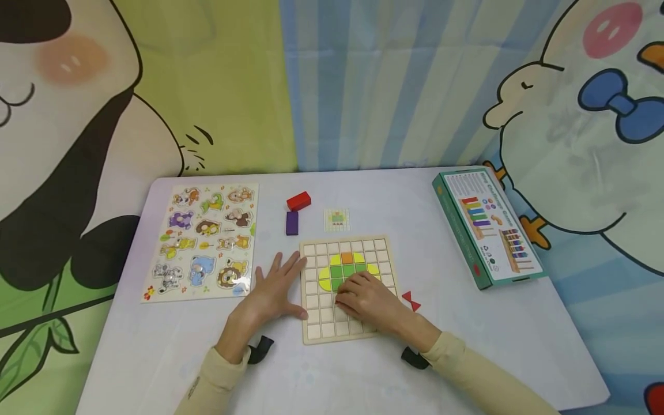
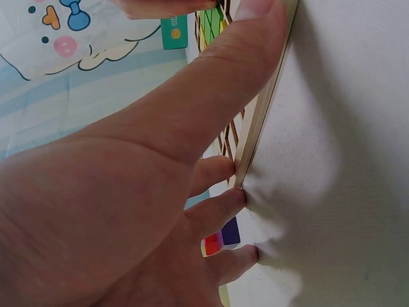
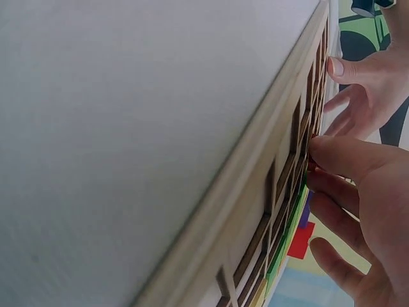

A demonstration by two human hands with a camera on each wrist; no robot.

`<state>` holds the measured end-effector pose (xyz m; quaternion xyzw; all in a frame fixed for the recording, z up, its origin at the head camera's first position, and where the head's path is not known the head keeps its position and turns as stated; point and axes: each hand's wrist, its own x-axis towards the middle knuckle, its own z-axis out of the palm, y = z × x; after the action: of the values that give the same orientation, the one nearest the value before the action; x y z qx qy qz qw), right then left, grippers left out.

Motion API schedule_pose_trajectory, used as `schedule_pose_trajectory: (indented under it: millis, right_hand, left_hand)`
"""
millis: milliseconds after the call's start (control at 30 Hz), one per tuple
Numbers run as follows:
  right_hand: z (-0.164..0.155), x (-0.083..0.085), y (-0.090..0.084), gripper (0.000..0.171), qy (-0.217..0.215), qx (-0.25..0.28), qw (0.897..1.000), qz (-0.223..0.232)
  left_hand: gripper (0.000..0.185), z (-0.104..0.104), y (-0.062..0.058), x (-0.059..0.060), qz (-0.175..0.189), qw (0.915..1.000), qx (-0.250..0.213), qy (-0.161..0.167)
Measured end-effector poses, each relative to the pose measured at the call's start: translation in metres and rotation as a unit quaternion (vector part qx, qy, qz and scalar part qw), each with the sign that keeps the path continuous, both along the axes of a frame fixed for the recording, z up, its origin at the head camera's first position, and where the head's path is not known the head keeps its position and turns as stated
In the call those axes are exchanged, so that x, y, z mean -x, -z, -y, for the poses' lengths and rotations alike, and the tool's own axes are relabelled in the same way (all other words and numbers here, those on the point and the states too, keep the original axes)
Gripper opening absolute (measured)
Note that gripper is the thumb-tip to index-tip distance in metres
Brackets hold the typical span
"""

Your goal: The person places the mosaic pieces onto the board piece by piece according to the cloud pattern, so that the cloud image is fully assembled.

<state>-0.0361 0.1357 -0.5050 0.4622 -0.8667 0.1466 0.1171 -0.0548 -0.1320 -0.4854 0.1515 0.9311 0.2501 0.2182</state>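
A wooden grid board [image 1: 313,331] lies on the table with green squares [image 1: 336,271], yellow rounded pieces [image 1: 324,282] and one orange square [image 1: 346,258] set in its cells. My right hand [image 1: 370,302] is over the middle of the board. Its thumb and index finger pinch a small red piece [image 3: 312,167], mostly hidden by the fingertips. With fingers spread, my left hand [image 1: 272,294] rests at the board's left side, its thumb and fingertips touching the frame's edge. Two red triangles [image 1: 411,301] lie right of the board, tip to tip.
Behind the board lie a small pattern card [image 1: 337,220], a red block [image 1: 298,201] and a purple block [image 1: 292,223]. An animal puzzle board [image 1: 199,242] is at the left. A green game box [image 1: 490,227] lies at the right, and a printed curtain hangs behind the table.
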Motion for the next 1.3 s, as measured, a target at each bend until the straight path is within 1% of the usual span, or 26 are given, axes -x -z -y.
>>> schedule_pose_trajectory:
  millis: [100,400,567,800,900,1000,1100,1300]
  right_hand:
    - [0.000,-0.001,0.001,0.012,-0.006,-0.007,1.000,-0.008]
    - [0.000,-0.005,0.004,0.010,-0.008,-0.004,1.000,-0.009]
    - [-0.002,-0.009,0.005,0.013,-0.003,-0.005,1.000,0.000]
    - [-0.006,-0.009,0.002,0.020,-0.016,0.006,1.000,-0.015]
    - [-0.013,-0.008,-0.004,0.020,-0.007,0.019,1.000,0.000]
    - [-0.023,-0.005,-0.009,0.018,0.014,0.027,0.999,0.012]
    - [-0.039,-0.002,-0.013,0.016,0.038,0.036,0.999,0.008]
    - [-0.076,0.001,-0.018,0.017,0.098,0.043,0.994,0.004]
  left_hand:
    - [0.125,0.000,0.000,-0.001,0.000,1.0000,-0.003,0.001]
    - [0.124,0.000,-0.002,-0.001,-0.007,1.0000,-0.003,0.005]
    - [0.124,-0.001,-0.002,-0.001,-0.004,1.0000,-0.001,0.006]
    - [0.124,0.000,-0.003,-0.001,-0.003,1.0000,-0.001,0.005]
    - [0.124,0.000,-0.002,-0.001,-0.003,1.0000,-0.004,0.004]
    - [0.125,0.000,-0.002,0.000,-0.003,1.0000,-0.003,0.003]
    - [0.126,-0.001,0.000,0.001,-0.002,1.0000,-0.005,0.003]
    - [0.127,-0.001,-0.001,0.000,0.003,1.0000,-0.007,-0.002]
